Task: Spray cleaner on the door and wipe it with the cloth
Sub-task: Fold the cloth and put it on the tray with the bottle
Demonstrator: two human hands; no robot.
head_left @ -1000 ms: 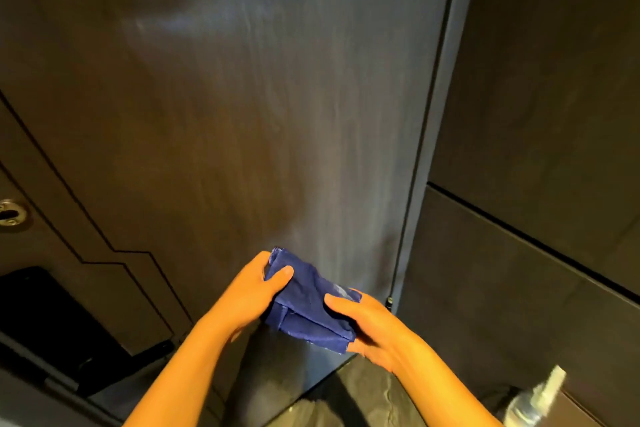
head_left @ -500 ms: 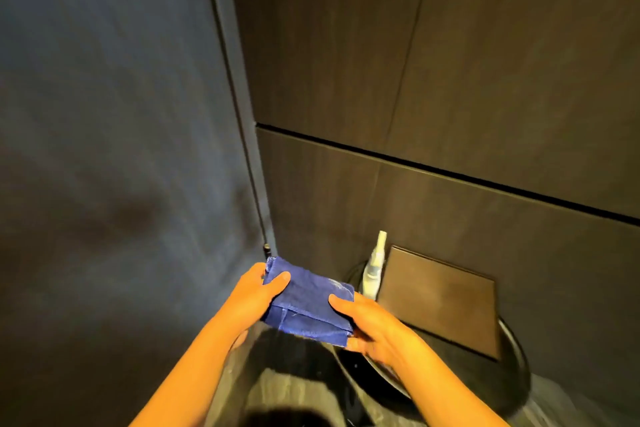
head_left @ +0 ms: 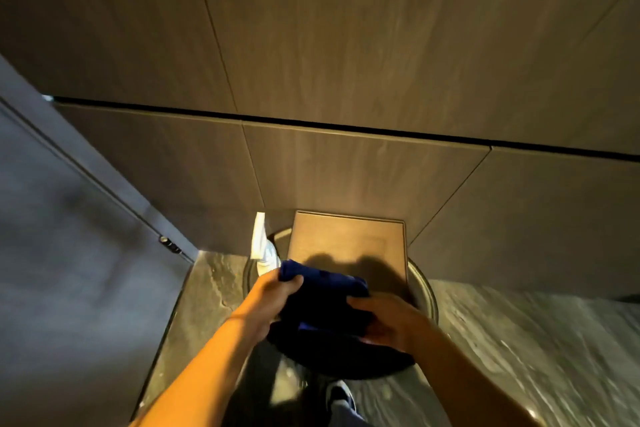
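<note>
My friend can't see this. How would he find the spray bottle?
Look at the round dark table against the brown wall. On its left edge, beside the flat brown box, stands the spray bottle. It is the only white thing there, just above the blue cloth.

Brown wood-grain wall panels (head_left: 346, 45) (split by a dark groove) rise above a veined stone floor (head_left: 519, 340); a round, possibly metal stand (head_left: 427, 291) sits below.
</note>
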